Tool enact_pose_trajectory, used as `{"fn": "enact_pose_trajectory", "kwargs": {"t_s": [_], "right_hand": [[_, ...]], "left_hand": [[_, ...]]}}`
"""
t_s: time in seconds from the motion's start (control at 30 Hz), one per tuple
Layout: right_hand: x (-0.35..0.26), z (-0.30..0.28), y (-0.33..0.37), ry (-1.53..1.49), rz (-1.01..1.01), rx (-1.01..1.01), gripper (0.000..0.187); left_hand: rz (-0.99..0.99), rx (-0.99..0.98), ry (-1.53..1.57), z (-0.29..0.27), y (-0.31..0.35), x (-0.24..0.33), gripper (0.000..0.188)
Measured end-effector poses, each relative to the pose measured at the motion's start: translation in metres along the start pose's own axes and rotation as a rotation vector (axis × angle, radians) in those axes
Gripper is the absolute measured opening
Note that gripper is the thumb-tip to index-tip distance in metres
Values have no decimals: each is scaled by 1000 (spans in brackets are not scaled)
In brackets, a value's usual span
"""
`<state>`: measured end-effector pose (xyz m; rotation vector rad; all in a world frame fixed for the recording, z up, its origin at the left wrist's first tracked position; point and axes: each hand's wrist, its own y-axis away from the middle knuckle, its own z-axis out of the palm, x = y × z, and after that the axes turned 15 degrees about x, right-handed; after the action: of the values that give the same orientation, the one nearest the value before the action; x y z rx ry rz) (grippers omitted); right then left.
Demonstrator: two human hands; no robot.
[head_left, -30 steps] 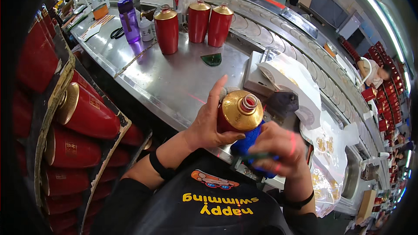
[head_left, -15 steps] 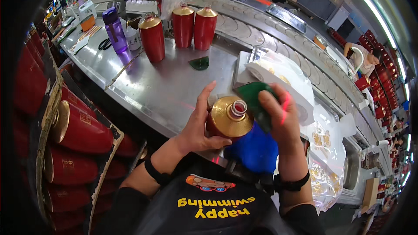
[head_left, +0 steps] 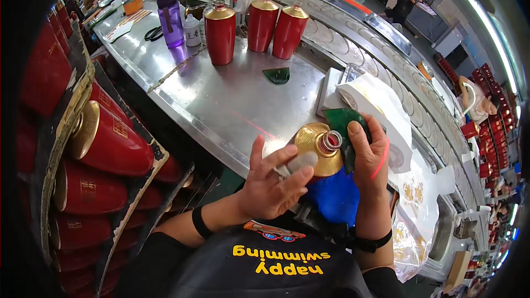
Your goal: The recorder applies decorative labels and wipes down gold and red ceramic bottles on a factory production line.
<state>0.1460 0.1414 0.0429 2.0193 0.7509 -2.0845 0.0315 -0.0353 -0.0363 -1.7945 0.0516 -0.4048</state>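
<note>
A red bottle with a gold shoulder and open glass neck leans over a blue pad in front of me. My right hand grips a dark green, flexible-looking scraper piece whose edge lies against the bottle's right side. On the near left of the bottle is my left hand, fingers spread, with a whitish cover on or between the fingers; any contact with the bottle is hard to make out. A second green piece lies flat on the metal table.
Several red bottles stand at the back beside a purple drinking bottle. Racks of red bottles line my left. A conveyor curves behind. White sheets with gold decals lie to the right.
My left hand has come off the bottle's side and opened nearer to me. The right hand keeps the green piece at the bottle. The view has shifted, moving the table things rightward.
</note>
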Motion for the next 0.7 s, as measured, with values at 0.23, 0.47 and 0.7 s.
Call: {"fn": "enact_pose_trajectory", "kwargs": {"t_s": [0.23,0.47,0.7], "right_hand": [[2,-3,-5,72,-60,-20,27],[-12,-2,-40,143,-121,-251,21],[-19,14,-80,381,-200,-464,25]], "left_hand": [[-484,54,310,19,-32,-1,87],[-902,-262,801,22,-35,-28,97],[-1121,-307,1167,39,-28,-36,94]]}}
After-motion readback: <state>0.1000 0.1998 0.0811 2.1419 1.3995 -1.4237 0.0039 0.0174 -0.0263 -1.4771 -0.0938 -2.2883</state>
